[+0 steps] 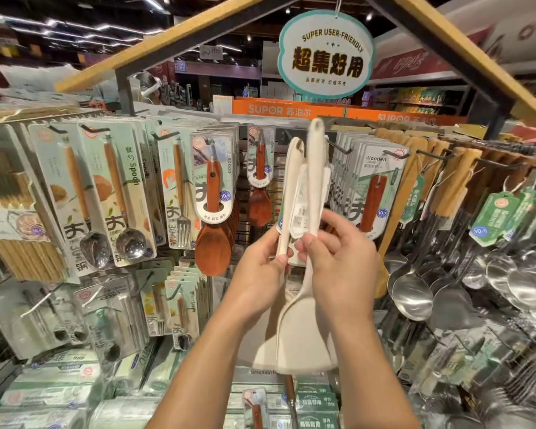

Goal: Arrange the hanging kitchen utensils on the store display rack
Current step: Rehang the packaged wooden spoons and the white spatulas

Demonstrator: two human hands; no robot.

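Far left of the rack: packs of chopsticks (pixel 19 258) hang in a crowded block, close against the next cards.
Left hooks: carded metal spoons (pixel 115 193) with wooden handles hang in overlapping rows, with a carded fork (pixel 180 193) just to their right.
Left of centre: wooden rice paddles (pixel 212 212) hang on cards, their brown heads low and just beside the left hand.
Behind the hands: one more carded wooden spoon (pixel 259 181) hangs on the wire grid, partly hidden by the raised utensils.
Left hand (pixel 257 274): fingers and thumb pinch the handle of a cream spatula (pixel 290 193) held upright before the rack.
Right hand (pixel 338 261): fingers curled round a second cream spatula (pixel 314 168), raised higher, its handle tip blurred and level with the upper hooks.
Spatula heads: wide cream blades hang below both hands, overlapping, in front of the lower shelf.
Right of the hands: wooden turner cards (pixel 372 187) hang stacked, touching or nearly touching the cream handles; I cannot tell which.
Far right: ladles (pixel 412 292) and other steel utensils crowd a long rail.
Overhead: a round sign (pixel 325 54) hangs from the roof-shaped wooden frame (pixel 167 48).
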